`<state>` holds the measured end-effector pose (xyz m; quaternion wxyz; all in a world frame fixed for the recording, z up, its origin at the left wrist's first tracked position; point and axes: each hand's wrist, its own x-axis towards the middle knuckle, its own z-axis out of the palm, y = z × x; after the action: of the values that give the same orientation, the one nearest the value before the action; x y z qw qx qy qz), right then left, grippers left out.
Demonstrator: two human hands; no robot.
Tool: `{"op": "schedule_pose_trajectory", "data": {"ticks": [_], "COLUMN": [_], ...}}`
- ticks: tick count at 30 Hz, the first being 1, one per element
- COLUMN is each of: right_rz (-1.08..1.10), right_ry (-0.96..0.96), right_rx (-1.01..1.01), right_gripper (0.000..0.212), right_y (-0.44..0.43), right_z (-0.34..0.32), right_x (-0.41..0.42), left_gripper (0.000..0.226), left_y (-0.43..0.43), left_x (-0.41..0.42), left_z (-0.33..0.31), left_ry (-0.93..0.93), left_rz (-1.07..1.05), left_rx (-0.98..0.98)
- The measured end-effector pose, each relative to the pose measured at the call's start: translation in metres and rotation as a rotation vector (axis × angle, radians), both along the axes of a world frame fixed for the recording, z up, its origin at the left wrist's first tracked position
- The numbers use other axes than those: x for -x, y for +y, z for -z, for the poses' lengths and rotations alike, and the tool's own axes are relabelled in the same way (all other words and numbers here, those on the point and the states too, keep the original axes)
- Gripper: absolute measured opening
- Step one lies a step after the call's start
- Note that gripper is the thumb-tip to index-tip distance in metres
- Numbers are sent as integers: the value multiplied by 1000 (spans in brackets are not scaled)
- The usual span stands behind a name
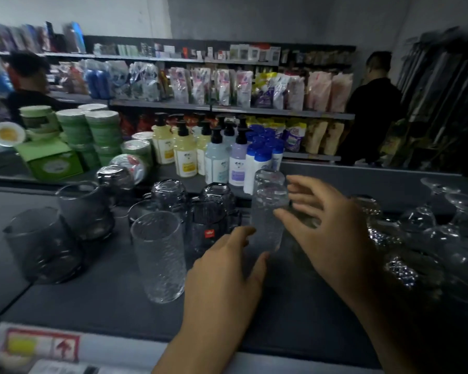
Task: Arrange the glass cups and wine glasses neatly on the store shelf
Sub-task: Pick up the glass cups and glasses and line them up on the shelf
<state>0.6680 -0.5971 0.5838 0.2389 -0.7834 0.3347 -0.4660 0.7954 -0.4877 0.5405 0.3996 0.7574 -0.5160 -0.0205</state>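
Observation:
A tall stack of clear textured glasses (268, 209) stands upside down in the middle of the dark shelf top (97, 300). My left hand (224, 276) is open just left of its base, thumb close to the glass. My right hand (327, 228) is open on its right, fingers spread, the index fingertip near or on the stack. Another clear textured tumbler (157, 255) stands to the left. Smoky grey cups (42, 244) (85, 209) (214, 211) stand left and behind. Wine glasses (443, 220) stand upside down at the right.
Pump bottles (216, 157) and blue-capped bottles (265, 155) stand just behind the glasses. Stacks of green plates (103, 133) and a green box (52, 160) are at the back left. Two people (373, 103) (27, 82) stand by the far shelves. A carton (38, 346) lies at the bottom left.

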Motion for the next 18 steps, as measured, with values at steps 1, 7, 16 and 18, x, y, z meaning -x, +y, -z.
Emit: {"op": "schedule_pose_trajectory", "data": {"ticks": [1, 7, 16, 18], "right_rz": [-58, -348, -302, -251], "right_ry": [-33, -50, 26, 47], "right_rx": [-35, -332, -287, -244], "right_gripper": [53, 56, 61, 56], "right_y": [11, 65, 99, 101], "right_z": [0, 33, 102, 109], "right_x": [-3, -45, -99, -103], "left_gripper": [39, 34, 43, 42], "left_y": [15, 89, 95, 97], "left_x": [-4, -49, -113, -114], "left_z": [-3, -28, 6, 10], "left_ry": [-27, -471, -503, -404], "left_rz": [13, -91, -81, -44], "left_rx": [78, 423, 148, 160]}}
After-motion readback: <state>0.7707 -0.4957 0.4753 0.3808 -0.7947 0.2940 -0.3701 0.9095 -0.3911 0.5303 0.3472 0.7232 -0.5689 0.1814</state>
